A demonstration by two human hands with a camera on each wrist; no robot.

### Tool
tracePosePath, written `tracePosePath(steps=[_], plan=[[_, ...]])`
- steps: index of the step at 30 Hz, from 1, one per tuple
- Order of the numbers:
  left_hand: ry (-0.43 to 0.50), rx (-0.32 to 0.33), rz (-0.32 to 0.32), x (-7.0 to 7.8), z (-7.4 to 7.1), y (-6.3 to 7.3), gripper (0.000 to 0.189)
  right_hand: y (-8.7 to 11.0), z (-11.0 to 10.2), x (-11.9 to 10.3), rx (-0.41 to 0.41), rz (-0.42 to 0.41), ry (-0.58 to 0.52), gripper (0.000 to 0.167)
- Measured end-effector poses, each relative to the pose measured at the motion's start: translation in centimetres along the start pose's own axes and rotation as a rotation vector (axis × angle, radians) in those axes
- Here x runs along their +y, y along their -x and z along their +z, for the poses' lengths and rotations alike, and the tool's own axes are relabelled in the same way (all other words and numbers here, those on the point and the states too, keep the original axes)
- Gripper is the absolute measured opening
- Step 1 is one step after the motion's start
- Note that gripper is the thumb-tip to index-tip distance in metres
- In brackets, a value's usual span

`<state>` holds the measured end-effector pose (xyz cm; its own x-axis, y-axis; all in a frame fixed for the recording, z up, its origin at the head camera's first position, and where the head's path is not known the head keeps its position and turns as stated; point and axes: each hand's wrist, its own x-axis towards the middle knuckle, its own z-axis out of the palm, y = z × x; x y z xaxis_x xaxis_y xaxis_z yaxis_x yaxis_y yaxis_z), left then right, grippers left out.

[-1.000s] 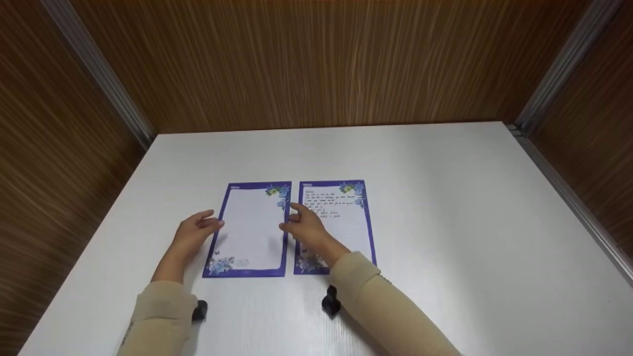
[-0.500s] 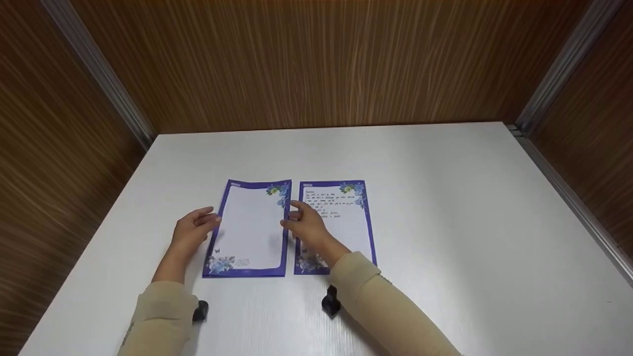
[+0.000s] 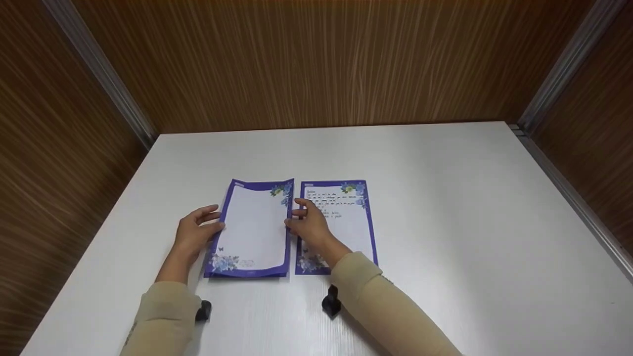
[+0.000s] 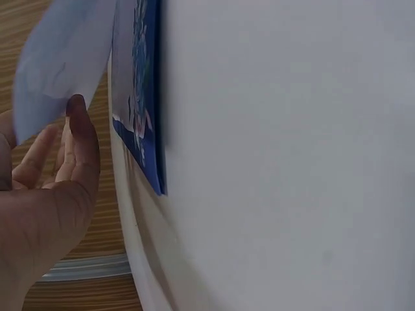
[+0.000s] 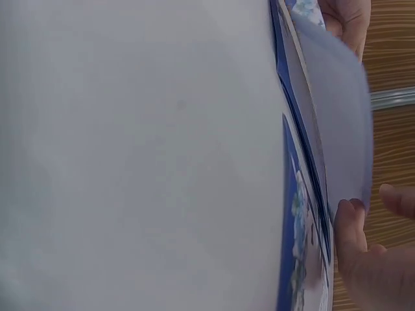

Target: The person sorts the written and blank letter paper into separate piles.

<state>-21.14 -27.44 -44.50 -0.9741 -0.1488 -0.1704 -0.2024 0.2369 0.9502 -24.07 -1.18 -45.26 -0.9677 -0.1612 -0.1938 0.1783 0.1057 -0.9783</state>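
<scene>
A sheet of letter paper (image 3: 254,227) with a purple border and blue flowers is bowed upward between both hands. My left hand (image 3: 194,232) pinches its left edge, and my right hand (image 3: 312,227) pinches the right edge. The left wrist view shows the sheet (image 4: 65,65) curving up over more purple-bordered paper (image 4: 139,84) on the table. From the right wrist, the raised sheet (image 5: 340,116) likewise stands apart from the paper below it. Just right of it lies a matching sheet with handwriting (image 3: 346,237), partly covered by my right hand and forearm.
The white table (image 3: 470,207) reaches back to a wood-grain panel (image 3: 316,64), with similar panels at both sides. A small black object (image 3: 332,302) shows beside the right sleeve, and another black object (image 3: 203,311) beside the left sleeve.
The blank letter paper has risen and bowed, its top corners curling up, and it has shifted slightly right. A purple edge of paper now shows beneath its bottom. Both hands moved slightly with it.
</scene>
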Motion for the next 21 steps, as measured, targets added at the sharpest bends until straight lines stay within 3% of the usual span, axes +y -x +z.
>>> tracePosePath(steps=[10,21], plan=[[0.038,-0.017,-0.013,0.2,0.4,0.3,0.052,-0.1,-0.9,0.2,0.023,-0.009,0.018,0.056],[0.045,0.033,-0.040,0.7,1.8,0.2,0.046,0.0,-2.4,0.2,0.050,-0.025,0.052,0.050]])
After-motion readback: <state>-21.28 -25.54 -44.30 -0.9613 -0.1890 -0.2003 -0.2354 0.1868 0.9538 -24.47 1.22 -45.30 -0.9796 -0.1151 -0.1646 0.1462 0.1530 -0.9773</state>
